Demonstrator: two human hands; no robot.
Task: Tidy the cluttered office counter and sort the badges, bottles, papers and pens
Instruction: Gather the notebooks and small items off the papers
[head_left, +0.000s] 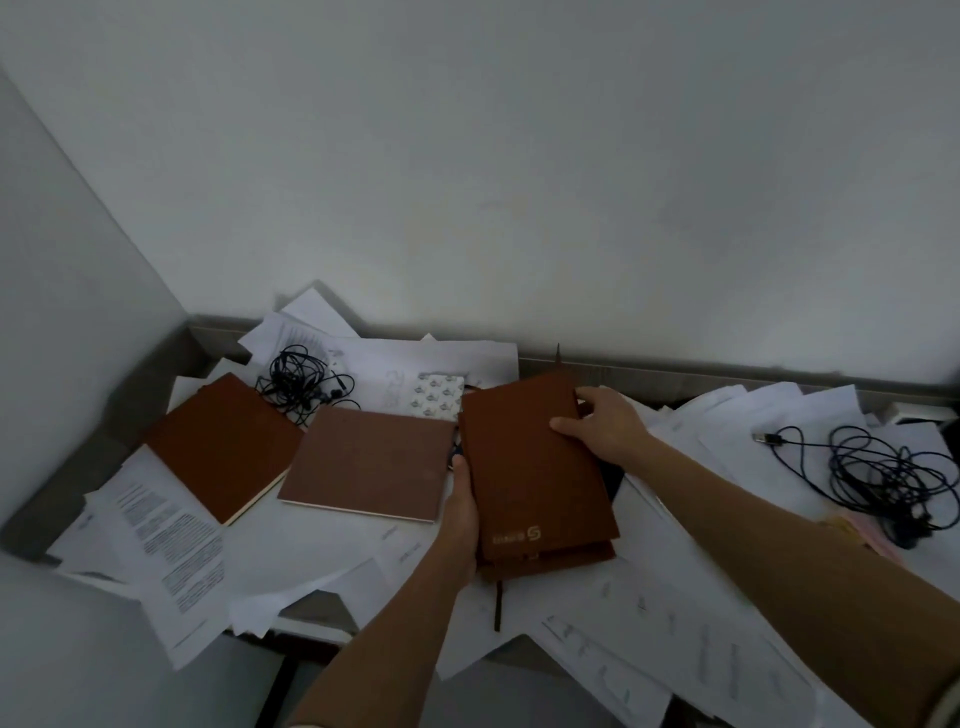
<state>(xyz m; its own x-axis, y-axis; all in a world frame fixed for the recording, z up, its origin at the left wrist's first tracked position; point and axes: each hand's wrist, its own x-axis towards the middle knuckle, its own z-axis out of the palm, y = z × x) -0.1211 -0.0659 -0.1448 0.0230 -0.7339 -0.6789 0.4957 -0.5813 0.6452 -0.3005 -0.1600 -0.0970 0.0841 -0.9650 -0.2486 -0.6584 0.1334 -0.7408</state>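
Left forearm (395, 649) and right forearm (805, 561) enter from the lower edge and meet at a notebook stack (535, 467) near the middle of the counter (311, 610), close to the back ledge. Whether the stack rests on the sheets or is lifted clear cannot be told. Left hand (462, 512) grips the stack's left edge, with its fingers curled beneath and hidden. Right hand (605, 423) clamps the far right corner, thumb pressed on the cover and fingers wrapped over the edge.

Hazards, as judged:
- **Stack:** its lower volume sits offset from the upper, so a slackened grip would let it slide out.
- **Ribbon marker:** the ribbon marker (498, 603) trails from the stack onto the loose papers (171, 545) and could drag a sheet along when the stack moves.
- **Overhanging sheets:** several sheets overhang the counter's front edge, and a sweeping arm could send them to the floor.
- **Earphone tangle:** the earphone tangle (301, 384) lies just beside the left notebook (223, 441) and may snag if that book is lifted.

Count:
- **Brown notebooks:** four by my reckoning, namely the left notebook, the middle notebook (369, 460) and what appear to be two in the held stack.
- **Cord tangles:** two, the earphones at rear left and a cable bundle (883, 478) on papers at the right.
- **Patterned pad:** one patterned pad (439, 397), behind the middle notebook.
- **Loose sheets:** too overlapped to count.
- **Badges, bottles, pens:** none that I can make out
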